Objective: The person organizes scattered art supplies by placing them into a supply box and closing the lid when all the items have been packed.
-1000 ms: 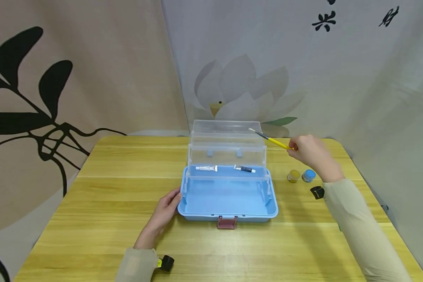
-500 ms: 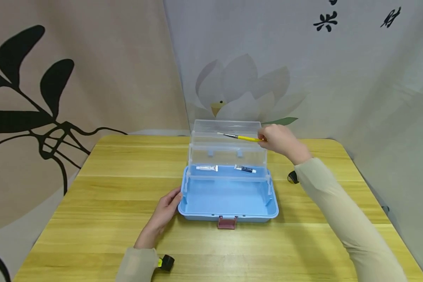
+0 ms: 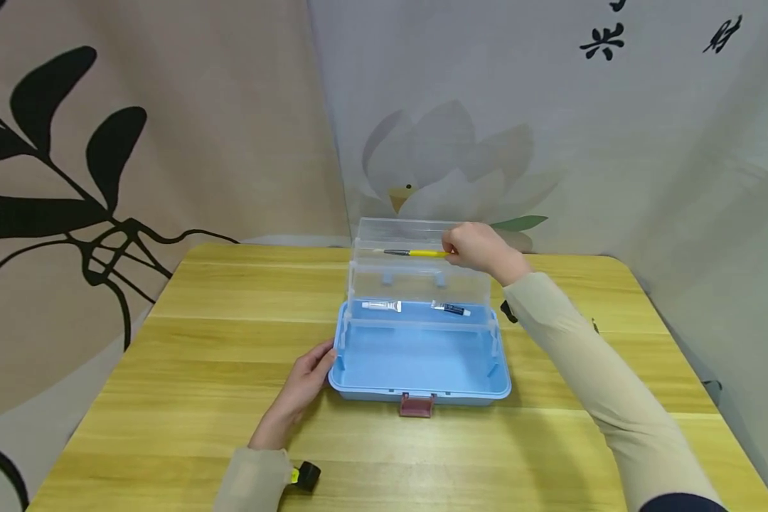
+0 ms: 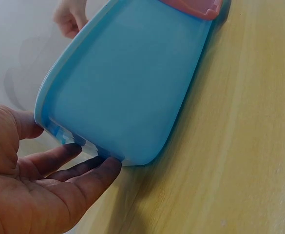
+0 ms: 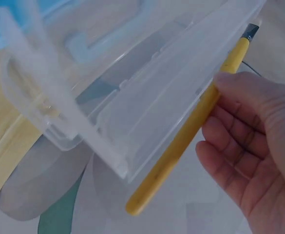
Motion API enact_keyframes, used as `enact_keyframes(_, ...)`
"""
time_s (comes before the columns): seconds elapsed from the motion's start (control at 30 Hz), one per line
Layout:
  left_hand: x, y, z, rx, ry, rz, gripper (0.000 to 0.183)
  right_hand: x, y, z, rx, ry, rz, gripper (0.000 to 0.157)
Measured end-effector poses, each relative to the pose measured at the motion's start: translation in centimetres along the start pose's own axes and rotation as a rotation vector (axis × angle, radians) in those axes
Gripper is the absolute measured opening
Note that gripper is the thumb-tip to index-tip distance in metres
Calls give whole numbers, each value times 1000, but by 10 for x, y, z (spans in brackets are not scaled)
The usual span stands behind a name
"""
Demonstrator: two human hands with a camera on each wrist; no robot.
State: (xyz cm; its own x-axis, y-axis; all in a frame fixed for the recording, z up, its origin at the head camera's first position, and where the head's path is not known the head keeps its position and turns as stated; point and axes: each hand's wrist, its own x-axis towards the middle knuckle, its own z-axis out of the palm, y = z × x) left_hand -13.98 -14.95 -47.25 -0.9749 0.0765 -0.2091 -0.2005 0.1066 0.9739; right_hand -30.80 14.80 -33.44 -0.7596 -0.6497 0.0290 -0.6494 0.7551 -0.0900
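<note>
My right hand point(image 3: 483, 250) pinches a yellow-handled paintbrush point(image 3: 416, 253) between thumb and fingers. The brush lies level at the upper clear tray point(image 3: 365, 254) of a light-blue storage box point(image 3: 422, 359). In the right wrist view the brush handle point(image 5: 181, 136) runs alongside the clear tray's long edge. My left hand point(image 3: 304, 380) holds the box's left end; in the left wrist view its thumb is at the rim and its fingertips point(image 4: 114, 165) touch the end wall. A white paint tube point(image 3: 381, 306) and a dark-labelled paint tube point(image 3: 451, 309) lie in the lower clear tray.
The box stands open on a wooden table point(image 3: 230, 320), its pink latch point(image 3: 417, 406) hanging down in front. Right of the box, my right sleeve point(image 3: 589, 363) crosses the table. A patterned cloth point(image 3: 217, 128) hangs behind the table's back edge.
My right hand has carried the paintbrush leftward from the table's right side to the upper tray. My sleeve now hides the two small jars. The left hand keeps its place on the box.
</note>
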Motion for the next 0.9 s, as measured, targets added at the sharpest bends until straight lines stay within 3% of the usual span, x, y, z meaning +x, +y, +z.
enact_keyframes(0.17,0,0,1,11,3,-1,44,8,-2,3,17,-9,-17,11)
enact_keyframes(0.9,1,-1,2,10,6,11,43,27,-10,10,163,-151,94,6)
